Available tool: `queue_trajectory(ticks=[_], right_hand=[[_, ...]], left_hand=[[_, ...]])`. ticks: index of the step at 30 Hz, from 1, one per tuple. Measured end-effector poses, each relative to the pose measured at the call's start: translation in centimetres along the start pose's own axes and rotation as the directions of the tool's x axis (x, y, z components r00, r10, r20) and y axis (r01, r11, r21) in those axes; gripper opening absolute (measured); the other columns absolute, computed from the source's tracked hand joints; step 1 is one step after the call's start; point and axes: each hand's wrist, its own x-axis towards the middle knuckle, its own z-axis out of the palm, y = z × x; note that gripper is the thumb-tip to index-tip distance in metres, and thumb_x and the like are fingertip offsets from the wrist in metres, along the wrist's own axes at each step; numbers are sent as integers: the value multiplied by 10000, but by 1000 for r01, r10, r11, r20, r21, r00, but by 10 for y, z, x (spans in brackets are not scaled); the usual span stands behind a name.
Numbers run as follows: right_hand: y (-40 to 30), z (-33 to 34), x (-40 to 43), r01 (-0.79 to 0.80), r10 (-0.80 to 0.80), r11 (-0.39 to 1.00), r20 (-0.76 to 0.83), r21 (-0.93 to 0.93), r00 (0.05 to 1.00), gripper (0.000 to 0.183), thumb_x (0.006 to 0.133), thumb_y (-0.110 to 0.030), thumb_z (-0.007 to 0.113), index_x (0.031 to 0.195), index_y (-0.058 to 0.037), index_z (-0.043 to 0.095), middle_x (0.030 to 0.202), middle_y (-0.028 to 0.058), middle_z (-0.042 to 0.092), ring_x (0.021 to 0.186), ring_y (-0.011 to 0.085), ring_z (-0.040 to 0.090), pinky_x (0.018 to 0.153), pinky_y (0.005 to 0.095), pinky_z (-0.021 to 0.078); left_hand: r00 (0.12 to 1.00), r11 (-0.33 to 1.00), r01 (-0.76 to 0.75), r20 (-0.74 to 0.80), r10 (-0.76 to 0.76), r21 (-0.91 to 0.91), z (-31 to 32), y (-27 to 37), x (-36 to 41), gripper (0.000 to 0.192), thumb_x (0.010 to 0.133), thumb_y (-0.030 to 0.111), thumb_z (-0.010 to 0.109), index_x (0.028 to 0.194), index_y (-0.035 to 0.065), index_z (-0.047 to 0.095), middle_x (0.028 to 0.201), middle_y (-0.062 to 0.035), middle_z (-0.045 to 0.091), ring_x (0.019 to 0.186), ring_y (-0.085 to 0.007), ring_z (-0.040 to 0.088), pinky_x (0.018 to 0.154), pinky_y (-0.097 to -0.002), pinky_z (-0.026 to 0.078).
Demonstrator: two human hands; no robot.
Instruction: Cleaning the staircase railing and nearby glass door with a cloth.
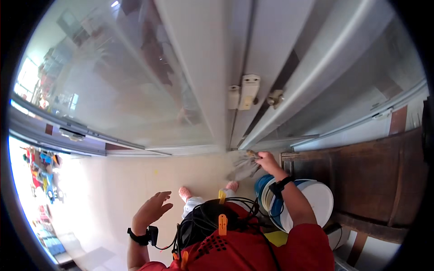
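Observation:
My right hand (270,164) grips a grey cloth (247,166), which hangs down from the fingers over the floor. Just beyond that hand stands the bottom of a white-framed glass door (271,130). My left hand (152,207) is raised at the left of my body with its fingers apart and nothing in it. Ahead of me are tall glass panels (135,101) in white frames. A white latch (249,92) sits on the middle frame, and a metal knob (275,98) is beside it.
White-lidded buckets (315,200) stand at my right, next to a dark wooden panel (366,179). Cables (203,216) and orange clips (222,224) are on my front. The pale floor (129,176) reaches left to a bright opening with colourful items (45,176).

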Motion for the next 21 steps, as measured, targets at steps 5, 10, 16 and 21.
queue_trajectory(ticks=[5,10,16,21], right_hand=[[-122,18,-11,-121,100,924,76,364,992,186,887,-150,687,965,19,693,805,39,670,698,135,597,638,314,480],[-227,1,-58,253,59,768,-459,588,886,116,886,-118,692,868,-9,659,832,-4,629,757,98,563,683,295,458],[-241,-8,-17,341,-563,822,-740,-456,368,85,905,-44,634,952,25,616,899,202,594,788,411,567,717,415,477],[-199,29,17,218,-574,818,-728,-533,375,100,882,-56,639,941,23,624,912,210,621,880,442,594,746,460,484]], left_hand=[[997,994,18,-72,-26,-104,-2,-51,-35,464,952,237,659,1347,28,534,1240,-193,646,1151,-331,637,969,-417,512],[988,985,25,-146,-50,-169,-7,-120,-60,478,935,238,673,1338,16,542,1232,-196,648,1133,-332,647,961,-416,517],[977,982,-7,-209,-33,-187,-21,-169,-75,478,925,233,678,1329,10,553,1231,-207,647,1123,-330,653,954,-414,523],[985,984,49,-157,-75,-169,-30,-176,-72,489,921,237,686,1334,11,553,1238,-198,650,1133,-320,652,958,-412,522]])
